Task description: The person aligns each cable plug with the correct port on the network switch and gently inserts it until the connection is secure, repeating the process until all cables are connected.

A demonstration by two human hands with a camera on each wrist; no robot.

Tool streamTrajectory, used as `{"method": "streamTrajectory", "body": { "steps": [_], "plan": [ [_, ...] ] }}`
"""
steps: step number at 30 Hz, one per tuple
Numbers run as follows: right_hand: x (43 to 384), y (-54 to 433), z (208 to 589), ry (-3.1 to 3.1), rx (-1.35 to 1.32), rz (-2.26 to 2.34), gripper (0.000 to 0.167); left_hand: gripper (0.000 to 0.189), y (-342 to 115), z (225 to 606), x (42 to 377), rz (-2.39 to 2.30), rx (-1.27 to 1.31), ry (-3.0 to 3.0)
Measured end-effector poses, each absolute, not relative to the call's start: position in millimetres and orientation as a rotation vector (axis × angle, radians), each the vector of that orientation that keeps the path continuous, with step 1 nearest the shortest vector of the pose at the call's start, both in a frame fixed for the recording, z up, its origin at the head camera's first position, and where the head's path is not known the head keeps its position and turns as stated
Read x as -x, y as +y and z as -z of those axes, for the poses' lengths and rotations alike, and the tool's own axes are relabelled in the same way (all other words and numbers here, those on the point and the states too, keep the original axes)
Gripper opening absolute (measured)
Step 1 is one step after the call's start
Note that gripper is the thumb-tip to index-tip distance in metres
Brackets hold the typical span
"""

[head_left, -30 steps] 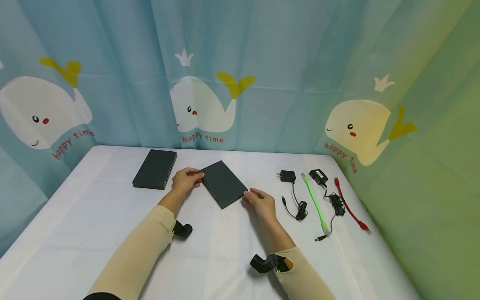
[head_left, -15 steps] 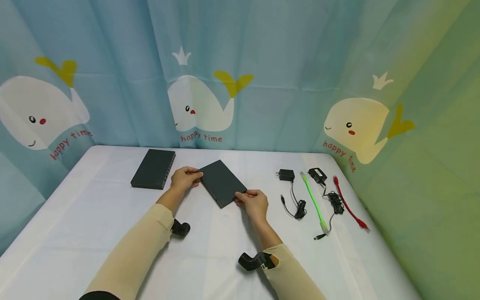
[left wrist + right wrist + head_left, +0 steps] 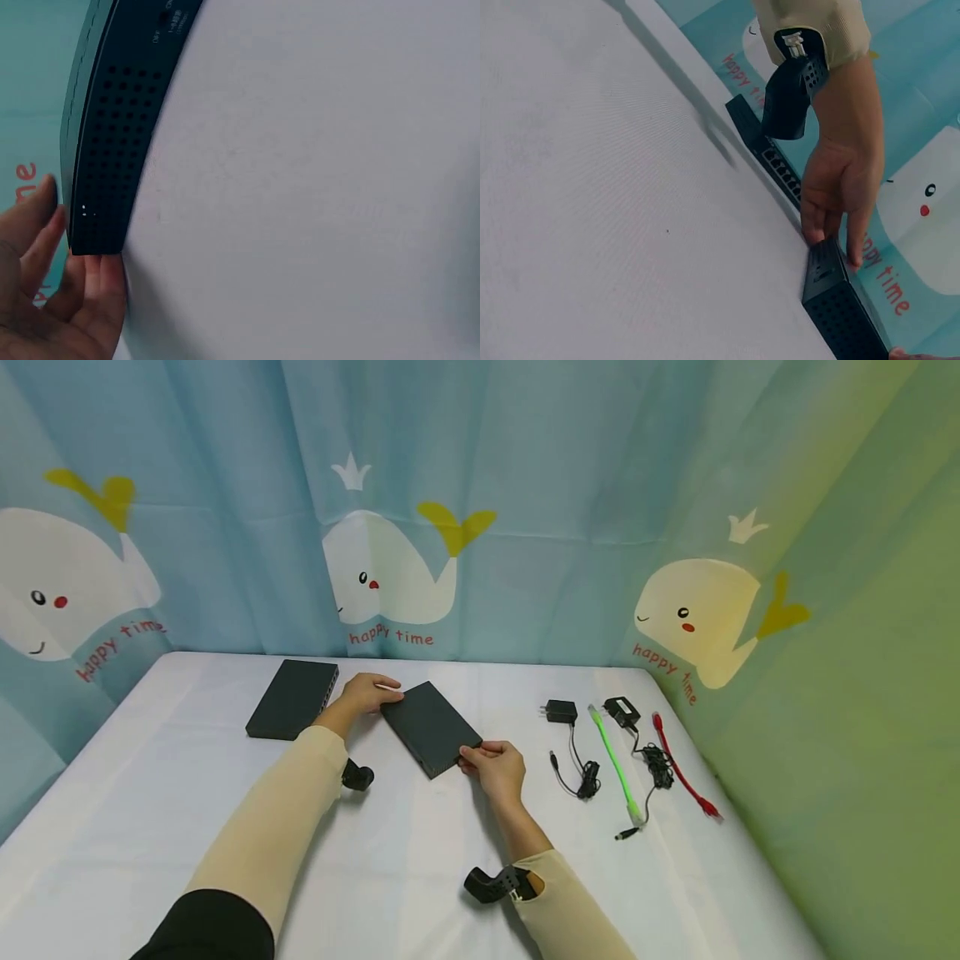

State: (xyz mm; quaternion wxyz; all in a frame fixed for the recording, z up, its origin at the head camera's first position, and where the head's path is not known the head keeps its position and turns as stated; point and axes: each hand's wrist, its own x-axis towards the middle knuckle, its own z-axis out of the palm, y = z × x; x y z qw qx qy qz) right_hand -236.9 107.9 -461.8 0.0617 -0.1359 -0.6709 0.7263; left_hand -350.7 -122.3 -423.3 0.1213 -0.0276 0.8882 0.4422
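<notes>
A flat black network switch (image 3: 431, 728) sits at an angle in the middle of the table, between both hands. My left hand (image 3: 363, 695) holds its left corner, thumb at the upper face and the other fingers below. In the left wrist view, the side of the switch (image 3: 124, 127) shows vent holes and a small ON/OFF marking beside my left hand (image 3: 75, 315). My right hand (image 3: 497, 770) pinches the right corner, thumb on the near edge. Only a fingertip of the right hand (image 3: 904, 354) enters the right wrist view.
A second black switch (image 3: 292, 697), with a row of ports, lies left. To the right are a black power adapter (image 3: 560, 711), a green network cable (image 3: 615, 764), another adapter (image 3: 622, 712) with bundled cord and a red network cable (image 3: 682, 772). A curtain (image 3: 540, 593) hangs behind the table.
My left hand has shifted toward the far side of the switch's left corner. My right hand has moved left and now pinches the right corner. The head view has turned slightly right.
</notes>
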Motion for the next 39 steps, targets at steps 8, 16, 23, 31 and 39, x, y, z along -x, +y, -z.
{"method": "streamTrajectory", "body": {
  "steps": [8,16,23,31,39],
  "plan": [
    [239.5,103.8,463.2,-2.028,0.385,-2.212,0.035,0.041,-124.4,420.3,350.6,-1.272,0.134,2.518],
    [247.7,105.0,459.1,-2.066,0.392,-2.227,0.034,0.038,-125.3,415.8,347.5,-1.312,0.159,2.516],
    [261.3,110.0,454.2,-2.141,0.417,-2.193,0.032,0.041,-129.9,419.7,345.7,-1.365,0.189,2.484],
    [273.3,116.0,450.7,-2.222,0.444,-2.124,0.033,0.041,-132.4,425.7,340.2,-1.435,0.222,2.446],
    [283.9,121.4,449.7,-2.272,0.463,-2.05,0.029,0.042,-132.1,430.1,324.0,-1.629,0.286,2.279]
  ]
}}
